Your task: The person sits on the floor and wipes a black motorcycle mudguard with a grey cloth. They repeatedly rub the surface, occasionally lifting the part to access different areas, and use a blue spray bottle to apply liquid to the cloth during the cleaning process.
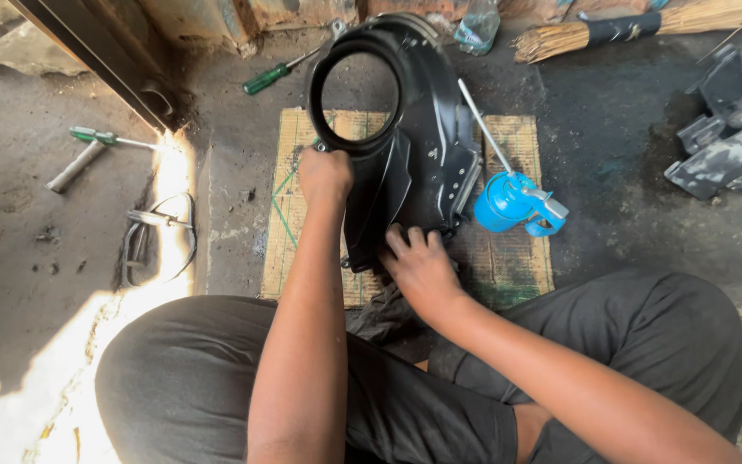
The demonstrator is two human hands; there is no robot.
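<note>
Far out past the left hand (325, 176), a green-handled screwdriver (96, 137) and a pale metal bar (75, 167) are lying on the concrete, with a wire loop (158, 236) nearer the knee. The left hand is clenching the ring rim of a black plastic fan housing (414, 146), seemingly propping it tilted upright on a woven mat (508, 258), so the lower edge stays reachable. Another green screwdriver (278, 74) is resting beyond that hand. The right hand (420, 265) is pressing spread fingers against the housing's bottom edge, gripping nothing I can see. Just right of it, a blue oil can (508, 202) is crowding the housing, its long spout leaning across. Farther right, grey plastic panels (732, 146) are piling up; a broom (637, 26) is lying behind.
</note>
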